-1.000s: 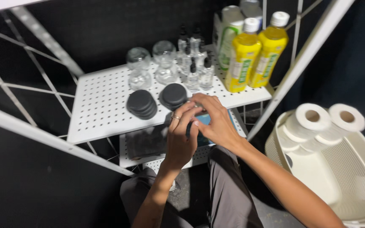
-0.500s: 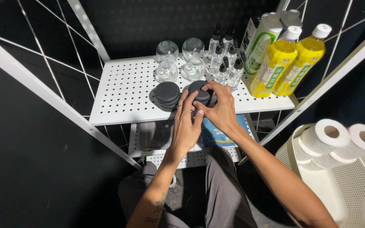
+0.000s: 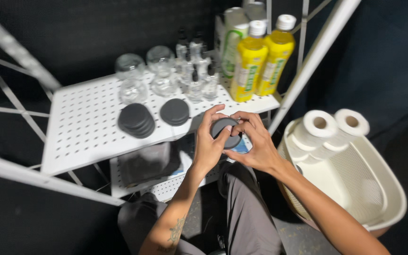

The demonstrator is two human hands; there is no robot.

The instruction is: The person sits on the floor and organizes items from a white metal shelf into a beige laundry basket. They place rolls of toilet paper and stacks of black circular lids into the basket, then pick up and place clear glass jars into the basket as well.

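A small stack of round dark grey discs (image 3: 226, 131) is held in front of the white perforated shelf (image 3: 81, 127), above my lap. My left hand (image 3: 207, 144) grips it from the left and my right hand (image 3: 256, 144) from the right and below. On the shelf lie two more piles of the same discs: a taller pile (image 3: 136, 120) and a lower pile (image 3: 174, 111) to its right.
At the back of the shelf stand clear glass globes (image 3: 131, 75), small dropper bottles (image 3: 195, 71), two yellow bottles (image 3: 257, 59) and a green-labelled carton. A cream basket (image 3: 378, 189) with toilet rolls (image 3: 329, 130) sits at the right. A dark cloth (image 3: 147, 163) lies on the lower shelf.
Both hands have lifted some discs off the right-hand pile and drawn them back off the shelf toward me. The camera view has shifted.
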